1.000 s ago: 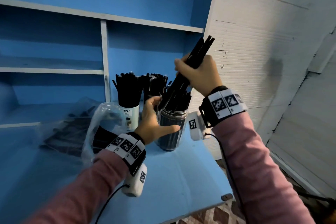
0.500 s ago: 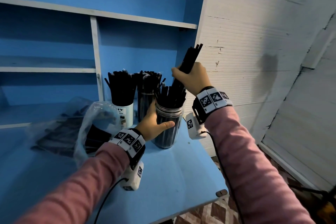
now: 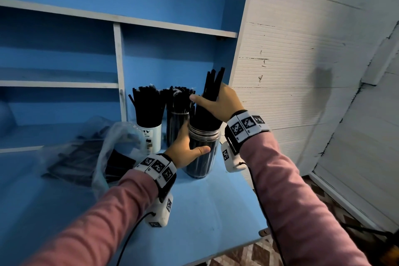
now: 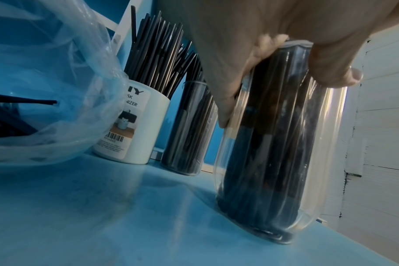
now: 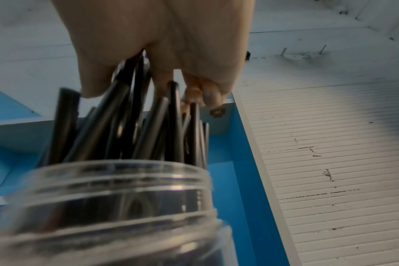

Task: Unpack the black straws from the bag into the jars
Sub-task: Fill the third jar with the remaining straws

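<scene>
A clear jar full of black straws stands near the blue table's right side. My left hand grips its side, thumb in front and fingers behind. My right hand grips a bundle of black straws above the jar's mouth, their lower ends inside the jar. The clear plastic bag with more black straws lies to the left.
Behind the held jar stand a white holder and a second clear jar, both packed with straws. Blue shelves rise at the back. A white slatted wall is on the right; the table edge is near.
My right hand has come down with the straw bundle, which now sits deeper in the jar and stands more upright. My left hand keeps its hold on the jar.
</scene>
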